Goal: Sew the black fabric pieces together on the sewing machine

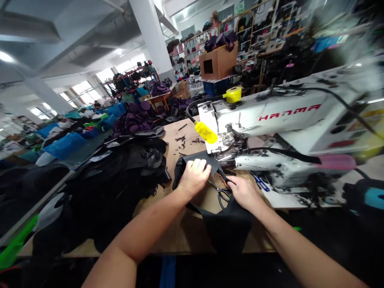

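A black fabric piece [228,228] lies on the wooden table [180,232] and runs up under the needle of a white sewing machine [288,116]. My left hand [195,176] rests on the fabric near the needle, its fingers curled and pressing the cloth down. My right hand [244,192] lies on the fabric just in front of the machine arm, fingers bent and gripping the cloth. Small scissors [222,196] lie on the table between my two hands.
A tall heap of black cut pieces [120,176] fills the table's left side. A yellow tag [206,133] and a yellow tape roll [234,94] sit on the machine. Blue crates, purple goods, a brown box and a person stand far behind.
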Motion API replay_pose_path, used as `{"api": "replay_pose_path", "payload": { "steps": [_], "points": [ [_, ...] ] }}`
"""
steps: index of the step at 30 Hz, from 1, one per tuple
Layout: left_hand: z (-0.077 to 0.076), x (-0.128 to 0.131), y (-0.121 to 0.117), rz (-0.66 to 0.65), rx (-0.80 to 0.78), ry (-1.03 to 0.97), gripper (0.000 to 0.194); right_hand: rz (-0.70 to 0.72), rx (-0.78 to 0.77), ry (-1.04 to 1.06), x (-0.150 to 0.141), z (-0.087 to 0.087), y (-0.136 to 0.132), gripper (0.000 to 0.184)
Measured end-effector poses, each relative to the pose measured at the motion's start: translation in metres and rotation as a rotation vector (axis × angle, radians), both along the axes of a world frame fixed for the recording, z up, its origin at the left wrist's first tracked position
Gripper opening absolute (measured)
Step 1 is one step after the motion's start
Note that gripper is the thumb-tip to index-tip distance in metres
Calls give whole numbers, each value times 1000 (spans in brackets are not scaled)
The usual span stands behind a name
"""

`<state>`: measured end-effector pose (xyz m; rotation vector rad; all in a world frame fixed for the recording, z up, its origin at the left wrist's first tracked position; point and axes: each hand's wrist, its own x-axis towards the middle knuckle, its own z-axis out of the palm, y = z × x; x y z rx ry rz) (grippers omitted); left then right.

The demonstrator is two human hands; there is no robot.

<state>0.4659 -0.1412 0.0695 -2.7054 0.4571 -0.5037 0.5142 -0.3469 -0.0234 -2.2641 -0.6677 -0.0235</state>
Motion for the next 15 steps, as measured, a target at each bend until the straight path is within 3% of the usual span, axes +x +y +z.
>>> {"api": "replay_pose_path", "payload": {
  "steps": [4,6,10,15],
  "points": [
    [6,10,25,-286,199,124,33,25,90,213,1,9,1,35],
    [13,18,28,-362,230,200,34,43,171,301,0,8,2,35],
    [24,31,22,-365,218,335,31,39,313,382,0,2,6,36],
    [29,42,4,-233,142,410,26,48,462,371,17,5,23,32]
  ]
}}
